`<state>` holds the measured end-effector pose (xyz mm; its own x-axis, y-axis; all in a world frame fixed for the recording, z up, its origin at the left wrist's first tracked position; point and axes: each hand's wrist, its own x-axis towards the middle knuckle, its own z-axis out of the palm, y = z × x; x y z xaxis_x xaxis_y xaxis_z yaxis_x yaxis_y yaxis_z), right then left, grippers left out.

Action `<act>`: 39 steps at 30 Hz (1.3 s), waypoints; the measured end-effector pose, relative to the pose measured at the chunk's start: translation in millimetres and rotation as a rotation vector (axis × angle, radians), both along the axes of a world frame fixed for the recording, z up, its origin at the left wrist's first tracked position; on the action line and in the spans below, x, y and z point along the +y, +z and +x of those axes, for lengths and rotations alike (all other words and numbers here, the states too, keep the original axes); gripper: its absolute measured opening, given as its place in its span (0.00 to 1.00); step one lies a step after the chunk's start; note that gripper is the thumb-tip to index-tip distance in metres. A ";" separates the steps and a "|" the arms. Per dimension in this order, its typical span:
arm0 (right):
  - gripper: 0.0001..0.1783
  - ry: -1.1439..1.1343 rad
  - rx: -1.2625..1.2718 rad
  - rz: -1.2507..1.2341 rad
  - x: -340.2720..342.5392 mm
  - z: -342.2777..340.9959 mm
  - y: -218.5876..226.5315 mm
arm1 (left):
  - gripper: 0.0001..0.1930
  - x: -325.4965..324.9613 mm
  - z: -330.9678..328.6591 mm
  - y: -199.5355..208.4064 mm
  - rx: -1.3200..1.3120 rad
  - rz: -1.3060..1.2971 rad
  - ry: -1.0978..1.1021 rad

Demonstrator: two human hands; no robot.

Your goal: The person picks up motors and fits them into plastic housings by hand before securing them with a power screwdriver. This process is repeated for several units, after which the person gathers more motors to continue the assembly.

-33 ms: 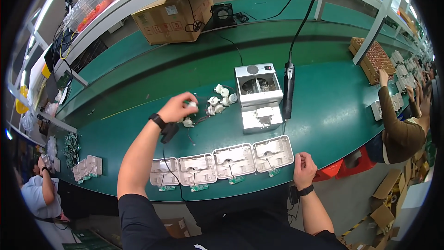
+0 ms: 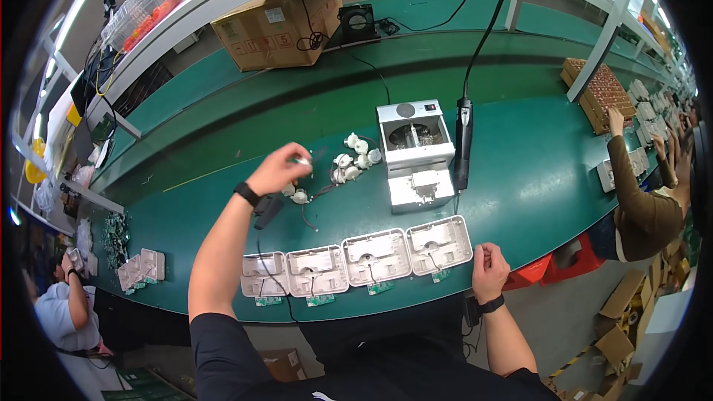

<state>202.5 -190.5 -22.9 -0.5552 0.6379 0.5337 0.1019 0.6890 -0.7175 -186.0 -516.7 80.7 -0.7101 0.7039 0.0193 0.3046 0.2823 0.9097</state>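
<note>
My left hand (image 2: 278, 171) is pinched round a small white round part (image 2: 303, 162), held above the mat beside a loose cluster of similar white parts (image 2: 346, 172) with dark wires. Two more white parts (image 2: 298, 196) lie just under that hand. Along the near edge stand several open white plastic housings (image 2: 377, 258) in a row, each with a wire and a small green circuit board (image 2: 380, 289) at its front. My right hand (image 2: 490, 271) rests in a loose fist just right of the rightmost housing, with nothing visible in it.
A white screw feeder machine (image 2: 417, 156) stands beyond the housings, with a black electric screwdriver (image 2: 463, 145) hanging on its right. A cardboard box (image 2: 275, 33) sits at the back. Co-workers sit at both sides; one's hand (image 2: 616, 122) touches a tray of parts (image 2: 598, 96).
My left hand has shifted slightly left and away from me with the white part. My right hand and the housings stay where they were.
</note>
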 end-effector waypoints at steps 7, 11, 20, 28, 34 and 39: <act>0.06 0.002 -0.004 0.036 0.9 -3.4 -0.7 | 0.22 -40.5 10.4 17.5 0.424 -0.627 0.241; 0.06 0.010 -0.024 0.014 -2.4 -4.6 -2.9 | 0.22 -54.8 31.0 -11.9 0.742 -0.617 0.006; 0.05 0.488 0.083 0.320 -58.8 -38.5 157.9 | 0.22 -42.3 25.9 -21.5 0.733 -0.605 -0.067; 0.07 0.582 -0.617 0.994 -135.8 -288.8 223.2 | 0.20 -82.0 54.5 26.4 -0.360 0.538 0.247; 0.22 0.389 -1.223 0.792 -125.7 -414.6 127.5 | 0.20 -96.7 135.3 38.1 -0.693 1.211 -0.007; 0.19 0.338 -1.167 0.734 -114.6 -428.4 95.3 | 0.18 -119.3 183.1 23.1 -0.720 1.176 0.114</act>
